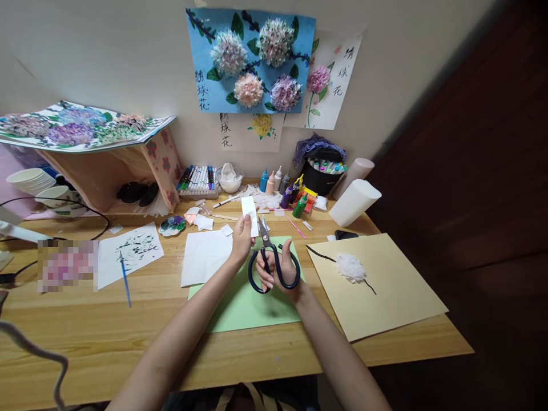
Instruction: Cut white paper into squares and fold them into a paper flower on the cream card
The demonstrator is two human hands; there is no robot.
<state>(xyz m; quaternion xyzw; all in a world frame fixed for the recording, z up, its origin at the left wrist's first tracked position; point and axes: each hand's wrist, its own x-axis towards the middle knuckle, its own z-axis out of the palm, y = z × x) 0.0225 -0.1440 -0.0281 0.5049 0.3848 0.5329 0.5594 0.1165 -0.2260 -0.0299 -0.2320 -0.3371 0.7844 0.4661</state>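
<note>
A small white rectangular slip of paper (249, 214) stands upright above the wooden tabletop (128, 337), pinched at its lower edge by the left hand (242, 240). Just beside it, to the right, are steel scissors with dark blue loop handles (274, 260), held in the right hand (278, 274). Their blades point up and away, slightly parted, with the tips touching the slip's right edge. Both hang over a pale green paper sheet (248, 308).
</note>
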